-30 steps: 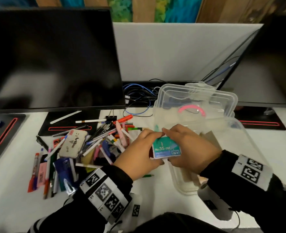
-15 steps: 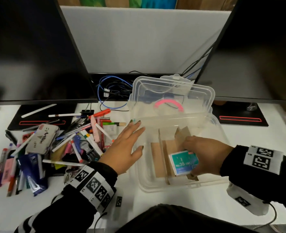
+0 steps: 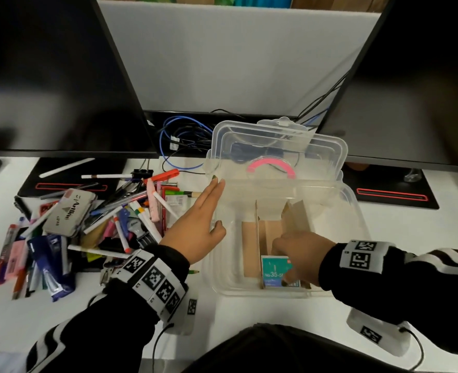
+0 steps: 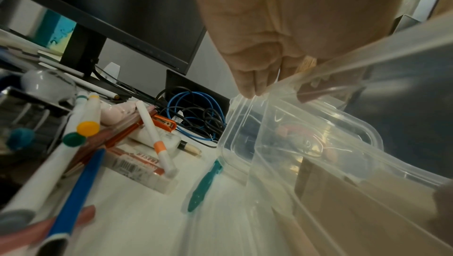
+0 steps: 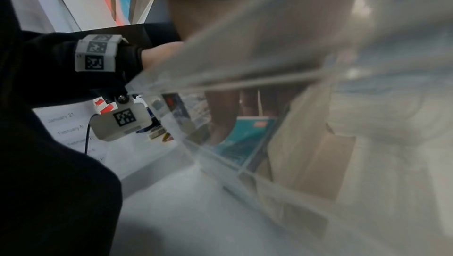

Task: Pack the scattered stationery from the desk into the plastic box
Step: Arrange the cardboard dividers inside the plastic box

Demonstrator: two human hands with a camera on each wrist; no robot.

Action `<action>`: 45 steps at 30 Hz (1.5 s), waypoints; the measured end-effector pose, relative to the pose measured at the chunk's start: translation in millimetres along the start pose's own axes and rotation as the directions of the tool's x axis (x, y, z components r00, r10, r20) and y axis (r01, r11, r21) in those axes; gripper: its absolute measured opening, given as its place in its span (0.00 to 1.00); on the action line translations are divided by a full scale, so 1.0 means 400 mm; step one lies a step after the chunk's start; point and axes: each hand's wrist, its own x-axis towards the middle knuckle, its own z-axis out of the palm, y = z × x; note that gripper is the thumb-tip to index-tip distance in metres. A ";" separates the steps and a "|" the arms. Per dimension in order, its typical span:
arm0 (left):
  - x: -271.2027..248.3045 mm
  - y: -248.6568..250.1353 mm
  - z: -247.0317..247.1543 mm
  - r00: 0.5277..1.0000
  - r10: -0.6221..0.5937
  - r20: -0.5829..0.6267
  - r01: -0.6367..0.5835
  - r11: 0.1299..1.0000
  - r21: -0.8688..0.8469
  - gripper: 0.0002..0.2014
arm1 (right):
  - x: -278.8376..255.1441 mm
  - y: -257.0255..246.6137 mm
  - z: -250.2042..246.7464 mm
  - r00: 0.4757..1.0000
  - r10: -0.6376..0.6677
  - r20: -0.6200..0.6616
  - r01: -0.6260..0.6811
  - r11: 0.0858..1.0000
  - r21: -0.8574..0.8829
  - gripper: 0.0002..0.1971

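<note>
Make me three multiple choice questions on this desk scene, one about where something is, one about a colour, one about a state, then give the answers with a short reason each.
1. Where is the teal staple box?
A. on the pen pile
B. inside the plastic box, at its near edge
C. on the lid

2. What colour is the handle on the lid?
A. pink
B. green
C. black

3. How is the left hand?
A. gripping a pen
B. in a fist
C. flat and open by the plastic box's left wall

Answers: 1 B, the staple box stands beside the cardboard divider under the right hand. 2 A, a pink arc shows through the clear lid. 3 C, its fingers are straight and hold nothing.
</note>
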 end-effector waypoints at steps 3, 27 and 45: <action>-0.001 0.004 0.003 1.000 0.007 -0.007 -0.007 1.000 -0.014 0.37 | 0.015 0.005 0.027 1.000 -0.020 -0.022 0.017 0.996 -0.090 0.23; 0.003 0.011 0.007 0.999 -0.038 -0.013 0.039 0.996 0.077 0.36 | -0.019 -0.018 0.034 0.944 -0.175 0.281 0.310 0.765 -0.565 0.20; -0.045 -0.037 -0.034 0.998 0.060 -0.007 -0.060 0.998 -0.007 0.29 | -0.049 -0.086 -0.089 0.997 0.019 -0.072 -0.005 0.982 0.189 0.16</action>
